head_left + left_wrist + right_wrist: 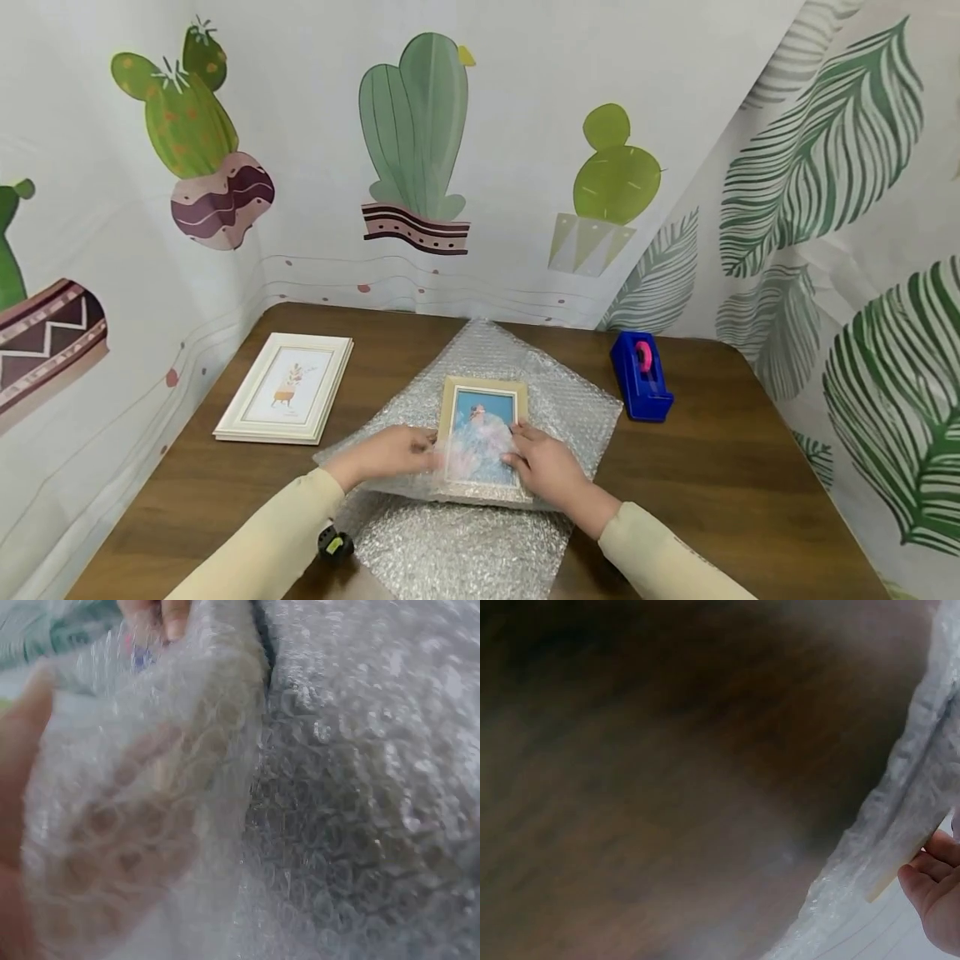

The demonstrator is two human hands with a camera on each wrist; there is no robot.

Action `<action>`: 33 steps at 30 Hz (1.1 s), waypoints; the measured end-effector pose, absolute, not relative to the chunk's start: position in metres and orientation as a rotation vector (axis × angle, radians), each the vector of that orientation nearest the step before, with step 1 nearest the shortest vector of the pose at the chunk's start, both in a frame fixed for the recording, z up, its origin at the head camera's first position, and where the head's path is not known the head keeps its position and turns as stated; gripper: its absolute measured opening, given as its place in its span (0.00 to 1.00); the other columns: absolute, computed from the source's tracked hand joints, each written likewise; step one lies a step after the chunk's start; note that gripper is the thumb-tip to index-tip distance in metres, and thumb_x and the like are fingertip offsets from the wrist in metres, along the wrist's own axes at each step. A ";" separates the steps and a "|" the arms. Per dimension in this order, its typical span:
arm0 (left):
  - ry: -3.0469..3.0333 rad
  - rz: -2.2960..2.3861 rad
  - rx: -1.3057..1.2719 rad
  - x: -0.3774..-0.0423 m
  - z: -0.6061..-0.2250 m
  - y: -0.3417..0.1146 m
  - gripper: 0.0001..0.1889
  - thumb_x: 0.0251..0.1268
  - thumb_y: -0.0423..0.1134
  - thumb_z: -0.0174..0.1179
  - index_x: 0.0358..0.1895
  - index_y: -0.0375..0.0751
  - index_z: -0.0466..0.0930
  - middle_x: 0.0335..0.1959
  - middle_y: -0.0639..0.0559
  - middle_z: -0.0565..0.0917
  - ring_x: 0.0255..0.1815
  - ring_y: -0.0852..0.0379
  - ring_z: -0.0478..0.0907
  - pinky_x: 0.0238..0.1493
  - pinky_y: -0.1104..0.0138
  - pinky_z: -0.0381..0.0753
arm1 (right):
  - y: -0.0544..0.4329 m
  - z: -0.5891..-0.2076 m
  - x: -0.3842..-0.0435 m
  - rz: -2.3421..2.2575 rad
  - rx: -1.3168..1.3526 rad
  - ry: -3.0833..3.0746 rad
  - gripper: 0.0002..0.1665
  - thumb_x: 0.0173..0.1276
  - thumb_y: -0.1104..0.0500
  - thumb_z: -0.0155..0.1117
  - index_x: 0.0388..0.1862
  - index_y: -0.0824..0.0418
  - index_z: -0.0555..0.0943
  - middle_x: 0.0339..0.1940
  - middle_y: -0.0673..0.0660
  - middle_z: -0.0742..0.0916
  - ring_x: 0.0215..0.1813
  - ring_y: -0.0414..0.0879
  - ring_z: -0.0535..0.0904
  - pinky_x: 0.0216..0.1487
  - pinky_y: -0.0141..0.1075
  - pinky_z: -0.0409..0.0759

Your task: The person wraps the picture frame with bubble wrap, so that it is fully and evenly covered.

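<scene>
Head view: the photo frame point(483, 427) lies face up just below the centre of the picture, between your hands, with bubble wrap point(461, 554) beneath it and a clear fold over its lower part. Your right hand point(546, 462) pinches the frame's right edge, thumb and fingers bent onto it; your left hand point(392, 454) sits at its left edge, partly behind wrap, and whether those fingers are clamped you cannot tell. White frame point(288, 387) at left of the picture, blue dispenser point(642, 379) right of centre, both apart from your hands.
</scene>
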State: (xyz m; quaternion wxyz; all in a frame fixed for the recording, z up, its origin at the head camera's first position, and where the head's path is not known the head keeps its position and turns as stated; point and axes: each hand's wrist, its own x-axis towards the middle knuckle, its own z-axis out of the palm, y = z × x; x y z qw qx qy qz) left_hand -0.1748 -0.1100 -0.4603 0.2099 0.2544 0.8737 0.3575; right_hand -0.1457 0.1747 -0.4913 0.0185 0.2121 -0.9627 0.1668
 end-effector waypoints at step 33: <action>2.618 0.224 1.205 -0.124 -0.484 -0.070 0.32 0.80 0.54 0.50 0.82 0.57 0.56 0.85 0.53 0.58 0.86 0.47 0.53 0.83 0.50 0.60 | 0.181 -0.491 -0.141 0.634 0.633 -2.976 0.45 0.70 0.48 0.70 0.76 0.69 0.66 0.78 0.68 0.71 0.77 0.65 0.71 0.73 0.60 0.73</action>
